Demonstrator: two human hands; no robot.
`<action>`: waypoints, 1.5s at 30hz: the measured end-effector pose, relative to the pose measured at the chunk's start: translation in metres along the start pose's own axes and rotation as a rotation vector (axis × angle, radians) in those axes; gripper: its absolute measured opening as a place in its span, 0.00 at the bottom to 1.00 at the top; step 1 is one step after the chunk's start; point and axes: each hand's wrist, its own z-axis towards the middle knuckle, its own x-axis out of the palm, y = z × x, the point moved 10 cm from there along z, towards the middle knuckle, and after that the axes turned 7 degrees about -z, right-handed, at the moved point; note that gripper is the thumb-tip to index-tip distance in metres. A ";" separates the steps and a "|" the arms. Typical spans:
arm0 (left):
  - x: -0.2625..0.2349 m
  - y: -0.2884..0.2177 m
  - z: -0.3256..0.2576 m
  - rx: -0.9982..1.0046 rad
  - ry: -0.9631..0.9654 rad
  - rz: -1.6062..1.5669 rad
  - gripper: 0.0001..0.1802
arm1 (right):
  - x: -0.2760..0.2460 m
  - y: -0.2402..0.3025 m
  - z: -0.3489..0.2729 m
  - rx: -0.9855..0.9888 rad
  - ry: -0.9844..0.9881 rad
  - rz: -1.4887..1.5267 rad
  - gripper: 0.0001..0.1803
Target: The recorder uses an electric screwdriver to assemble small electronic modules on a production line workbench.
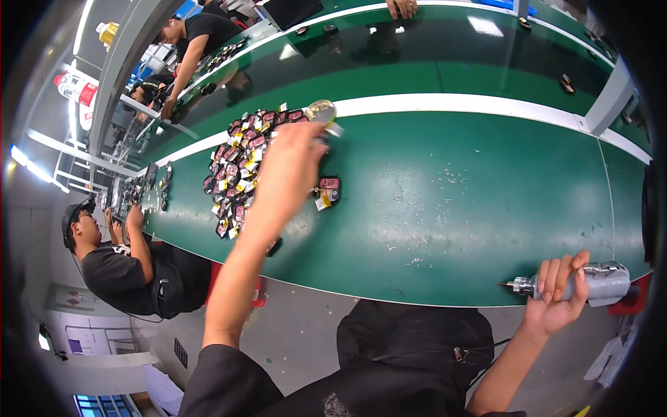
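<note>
My right hand (559, 278) is wrapped round a grey electric screwdriver (606, 283) at the table's near right edge, its thin bit pointing left. My left hand (293, 160) is stretched over the right side of a heap of small black devices (240, 156) with reddish circuit boards and white-yellow labels. Its fingers are pinched together, with a blurred dark and pale piece at their tips that I cannot make out. One single black device (328, 191) lies just right of that hand. Beyond the fingertips is a round, clear yellowish dish (321, 111).
Many tiny pale bits (420, 208) are scattered across the green table (500, 181). A white rail (445, 104) runs along its far side, with another dark green strip behind. A co-worker (114, 260) sits at the left end; another person (201, 42) leans in at the far left.
</note>
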 end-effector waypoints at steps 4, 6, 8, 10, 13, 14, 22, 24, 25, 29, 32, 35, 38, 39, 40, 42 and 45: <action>-0.014 0.032 -0.006 -0.012 -0.021 0.361 0.16 | 0.003 -0.014 0.003 0.045 0.023 0.069 0.05; -0.007 0.000 -0.001 0.044 -0.026 0.258 0.16 | -0.003 -0.016 0.002 0.060 -0.006 0.091 0.04; 0.005 -0.036 -0.003 0.128 0.032 0.081 0.17 | -0.007 -0.016 0.000 0.083 -0.031 0.113 0.04; 0.027 -0.058 -0.004 0.159 0.120 -0.033 0.13 | -0.006 -0.015 -0.001 0.078 -0.020 0.112 0.04; 0.045 -0.069 -0.008 0.168 0.174 -0.078 0.10 | -0.004 -0.018 -0.001 0.099 -0.005 0.123 0.04; 0.054 -0.066 -0.010 0.158 0.199 -0.064 0.09 | -0.003 -0.018 -0.001 0.096 -0.011 0.116 0.04; 0.064 -0.073 -0.005 0.288 0.112 -0.042 0.08 | -0.002 -0.016 0.000 0.094 0.013 0.125 0.04; 0.054 -0.073 -0.008 0.188 0.107 -0.097 0.07 | -0.001 -0.017 0.000 0.100 0.008 0.126 0.04; 0.047 -0.069 -0.011 0.083 0.100 -0.154 0.07 | 0.000 -0.019 0.000 0.110 0.005 0.123 0.04; 0.043 -0.104 -0.031 0.112 0.059 -0.398 0.05 | -0.001 -0.014 -0.002 0.096 -0.007 0.093 0.04; 0.037 -0.123 -0.039 0.122 -0.017 -0.529 0.09 | 0.000 -0.014 -0.003 0.093 -0.020 0.089 0.04; 0.039 -0.122 -0.042 0.092 -0.034 -0.657 0.08 | -0.003 -0.013 -0.006 0.095 -0.053 0.070 0.04; 0.049 -0.123 -0.048 -0.087 0.040 -0.917 0.08 | 0.002 -0.015 -0.008 0.096 -0.091 0.116 0.04; 0.051 -0.130 -0.052 -0.101 0.057 -0.943 0.08 | 0.012 -0.015 -0.006 0.085 -0.060 0.162 0.04; 0.055 -0.131 -0.059 -0.189 0.081 -1.096 0.07 | 0.025 -0.014 -0.006 0.076 -0.031 0.208 0.04; 0.069 -0.140 -0.072 -0.366 0.096 -1.446 0.03 | 0.052 -0.006 -0.006 0.040 0.038 0.302 0.04; 0.084 -0.157 -0.083 -0.430 0.148 -1.732 0.03 | 0.074 0.003 -0.005 -0.002 0.059 0.361 0.05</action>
